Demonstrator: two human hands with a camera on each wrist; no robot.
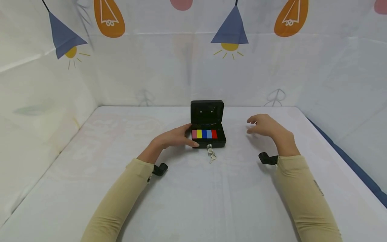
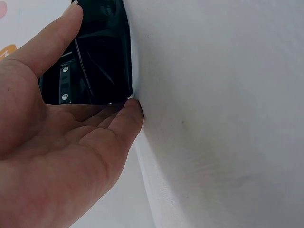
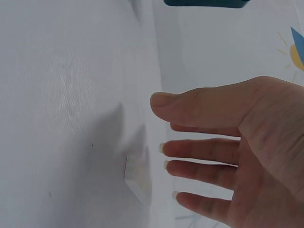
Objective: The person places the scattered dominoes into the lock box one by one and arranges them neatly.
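A small black cash box (image 1: 223, 141) stands on the table with its lid (image 1: 207, 112) raised. Inside lies a row of coloured blocks (image 1: 204, 134): pink, yellow, dark blue, light blue and red. Keys (image 1: 212, 155) hang from the lock at the front. My left hand (image 1: 173, 137) holds the box's left end, thumb at the front corner and fingers along the side; the box's black side (image 2: 102, 71) shows beyond the palm. To the right of the box my right hand (image 1: 266, 126) hovers, fingers loosely bent and holding nothing. A white block (image 3: 137, 178) lies on the table near its fingertips.
A white cloth covers the table (image 1: 193, 201). Behind it rises a white curtain (image 1: 157, 67) printed with lamps and bulbs. A dark blue edge (image 1: 347, 154) runs along the right side. Each wrist carries a small black camera (image 1: 160, 169).
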